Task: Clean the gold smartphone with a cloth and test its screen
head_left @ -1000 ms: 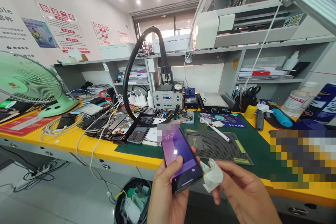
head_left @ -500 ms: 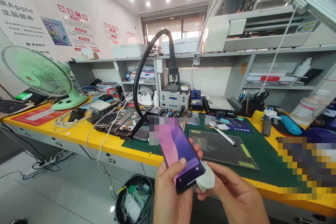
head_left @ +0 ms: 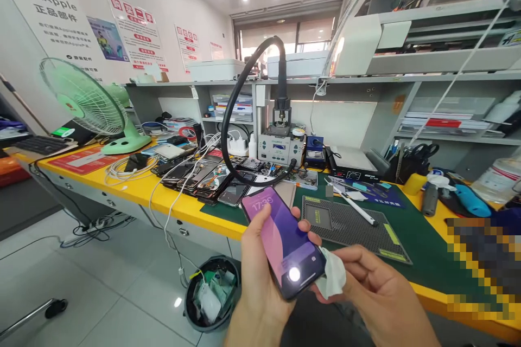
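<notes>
My left hand [head_left: 260,276] grips a smartphone [head_left: 283,238] with a lit purple lock screen, held in front of the yellow bench edge. The thumb lies along the phone's left side. My right hand [head_left: 374,293] pinches a crumpled white wipe [head_left: 334,276] against the phone's lower right corner. Behind the phone, a dark grey work mat [head_left: 350,222] lies on the green bench cover, with a white stylus [head_left: 352,207] across its far edge.
A row of opened phones [head_left: 203,176] and white cables lies on the yellow bench [head_left: 138,192]. A soldering station [head_left: 280,146] with a black hose stands behind. A green fan [head_left: 93,105] is at the left. A waste bin [head_left: 209,293] sits on the floor below.
The view has swung left and closer. The phone has tilted, and my left thumb has slid off the screen to its side. The wipe stays at the phone's lower corner.
</notes>
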### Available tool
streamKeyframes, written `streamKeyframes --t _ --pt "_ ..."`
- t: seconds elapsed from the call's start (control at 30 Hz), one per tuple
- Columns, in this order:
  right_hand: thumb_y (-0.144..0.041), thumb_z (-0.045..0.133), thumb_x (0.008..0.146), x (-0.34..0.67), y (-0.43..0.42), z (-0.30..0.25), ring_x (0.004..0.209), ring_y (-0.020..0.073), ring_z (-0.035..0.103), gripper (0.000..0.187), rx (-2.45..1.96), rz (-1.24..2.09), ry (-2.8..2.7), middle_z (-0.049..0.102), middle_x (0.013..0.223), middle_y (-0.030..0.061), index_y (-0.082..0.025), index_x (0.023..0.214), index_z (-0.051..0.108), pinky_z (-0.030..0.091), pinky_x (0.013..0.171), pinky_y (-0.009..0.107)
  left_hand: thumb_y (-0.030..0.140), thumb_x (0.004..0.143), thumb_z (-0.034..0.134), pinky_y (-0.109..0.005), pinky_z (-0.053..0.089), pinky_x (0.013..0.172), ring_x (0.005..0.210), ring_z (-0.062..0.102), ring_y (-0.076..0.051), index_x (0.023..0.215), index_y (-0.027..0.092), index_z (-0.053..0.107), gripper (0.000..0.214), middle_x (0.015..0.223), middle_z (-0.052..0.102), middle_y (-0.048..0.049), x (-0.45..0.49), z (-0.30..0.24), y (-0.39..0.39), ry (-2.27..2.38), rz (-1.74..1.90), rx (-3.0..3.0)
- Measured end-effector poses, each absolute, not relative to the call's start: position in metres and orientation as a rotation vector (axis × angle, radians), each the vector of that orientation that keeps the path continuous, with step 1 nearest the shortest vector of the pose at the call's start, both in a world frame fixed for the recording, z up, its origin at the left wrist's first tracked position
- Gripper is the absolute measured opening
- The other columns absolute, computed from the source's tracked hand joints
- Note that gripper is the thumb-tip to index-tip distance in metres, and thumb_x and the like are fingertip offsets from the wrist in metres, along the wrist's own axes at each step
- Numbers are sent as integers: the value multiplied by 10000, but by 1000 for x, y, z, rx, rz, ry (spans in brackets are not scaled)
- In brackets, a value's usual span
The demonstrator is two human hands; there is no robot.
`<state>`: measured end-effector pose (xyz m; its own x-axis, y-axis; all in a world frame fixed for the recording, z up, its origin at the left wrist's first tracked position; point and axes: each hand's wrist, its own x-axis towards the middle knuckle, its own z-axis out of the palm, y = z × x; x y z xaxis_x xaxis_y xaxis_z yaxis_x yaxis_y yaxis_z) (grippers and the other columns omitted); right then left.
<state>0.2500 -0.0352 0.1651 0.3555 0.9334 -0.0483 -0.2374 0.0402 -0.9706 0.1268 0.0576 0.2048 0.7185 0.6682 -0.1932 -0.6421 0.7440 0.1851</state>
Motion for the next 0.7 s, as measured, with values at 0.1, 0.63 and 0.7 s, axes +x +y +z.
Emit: streamKeyframes --t 0.1,0.63,0.7 --pt "-419 884 729 247 -33 165 641 146 659 326 -1191 1046 -763 726 704 32 -168 814 694 556 604 185 432 853 590 -274 506 635 642 571 -172 864 108 619 326 748 541 -66 130 205 54 298 803 85" --pt "-429 932 654 218 -19 154 882 216 722 541 -1005 1056 -774 738 1081 98 -226 1027 597 560 694 251 416 851 594 -227 478 495 531 558 -129 828 144 587 273 675 549 -27 133 208 52 493 911 -25" --pt "-421 943 641 216 -18 151 891 212 726 552 -987 1059 -756 734 1105 101 -226 1034 608 567 723 253 417 854 596 -217 476 496 527 555 -123 826 143 588 276 669 551 -28 133 210 53 525 926 -21"
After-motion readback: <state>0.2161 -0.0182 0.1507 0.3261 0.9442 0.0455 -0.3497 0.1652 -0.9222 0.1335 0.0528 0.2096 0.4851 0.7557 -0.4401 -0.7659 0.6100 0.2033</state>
